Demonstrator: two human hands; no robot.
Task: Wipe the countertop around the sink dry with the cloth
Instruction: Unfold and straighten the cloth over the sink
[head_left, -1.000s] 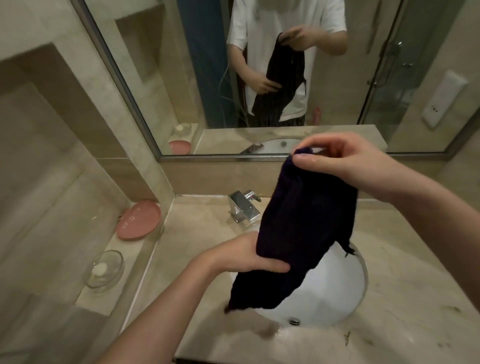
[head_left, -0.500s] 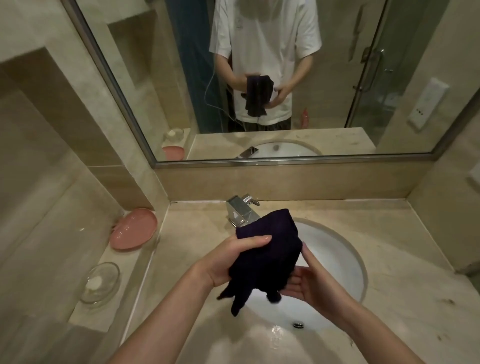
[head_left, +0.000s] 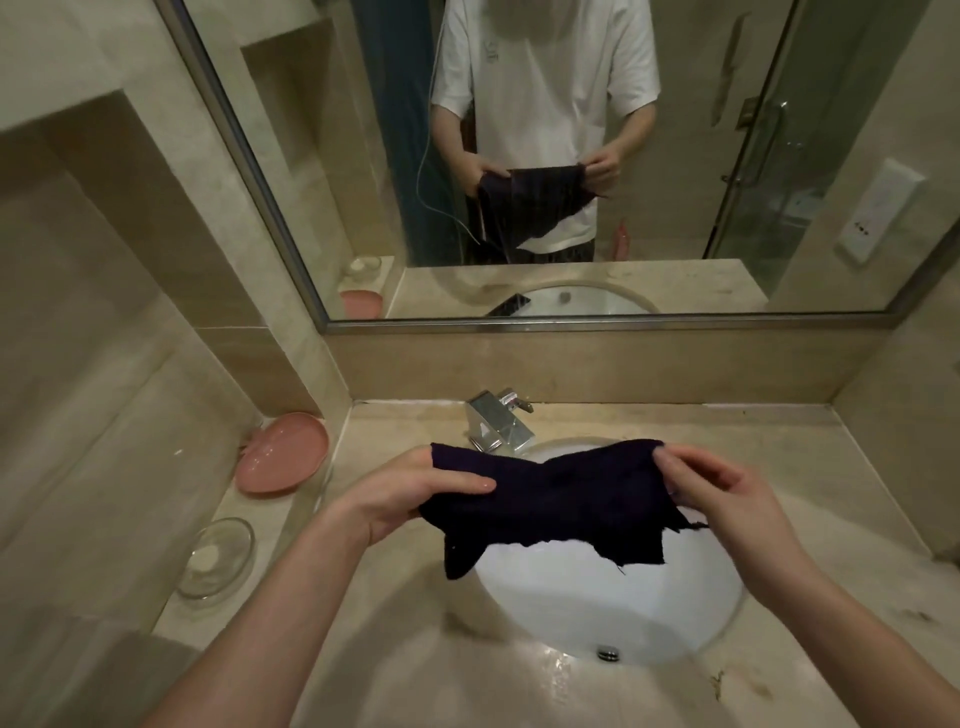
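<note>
A dark, frayed cloth is stretched wide between both hands, in the air above the white oval sink. My left hand grips its left end and my right hand pinches its right end. The beige stone countertop surrounds the sink, with wet patches along the sink's front rim. The cloth hides the back of the basin.
A chrome faucet stands behind the sink. On the left ledge sit a pink dish and a clear glass dish. A large mirror covers the back wall; side walls close in on left and right.
The cloth, bunched between both hands half a second ago, is now spread out sideways; my hands have moved apart over the sink.
</note>
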